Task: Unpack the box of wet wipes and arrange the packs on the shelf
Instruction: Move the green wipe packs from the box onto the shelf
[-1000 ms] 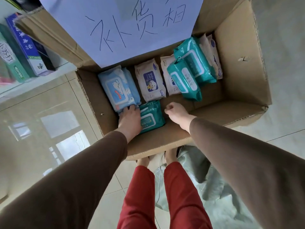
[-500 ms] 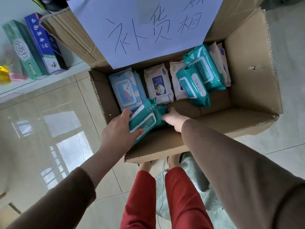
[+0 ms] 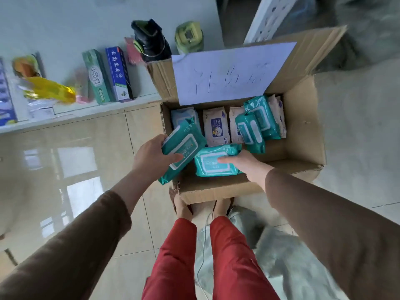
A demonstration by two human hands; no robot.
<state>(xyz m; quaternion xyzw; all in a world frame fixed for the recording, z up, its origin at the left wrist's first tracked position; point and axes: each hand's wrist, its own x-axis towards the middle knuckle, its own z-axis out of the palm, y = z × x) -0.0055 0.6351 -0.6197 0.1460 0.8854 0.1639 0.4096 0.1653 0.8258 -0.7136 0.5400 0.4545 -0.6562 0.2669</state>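
- At centre frame, open brown cardboard box (image 3: 303, 135) on the tiled floor, white paper sheet with handwritten characters (image 3: 227, 72) fixed to its raised flap.
- Left hand (image 3: 151, 159): fingers and thumb curled round one teal soft-plastic wet-wipe pack (image 3: 184, 146), lifted over the box's left edge.
- Right hand (image 3: 240, 162): fingers laid over a second teal pack (image 3: 213, 161) low in the box, thumb beneath; seemingly gripping it.
- Count, teal packs: four in view; two in hand, two (image 3: 257, 124) leaning at the box's upper right.
- Count, white packs (image 3: 216, 128): at least three; one pale blue pack (image 3: 184, 115), partly hidden.
- Handling, judged: light, soft, squashy, film likely slick; best taken across the short sides, not by the label flap.
- Upper left of frame, white shelf (image 3: 65, 118): two upright toothpaste cartons (image 3: 108, 76), yellow wrapper (image 3: 52, 89); no wipes on it yet.
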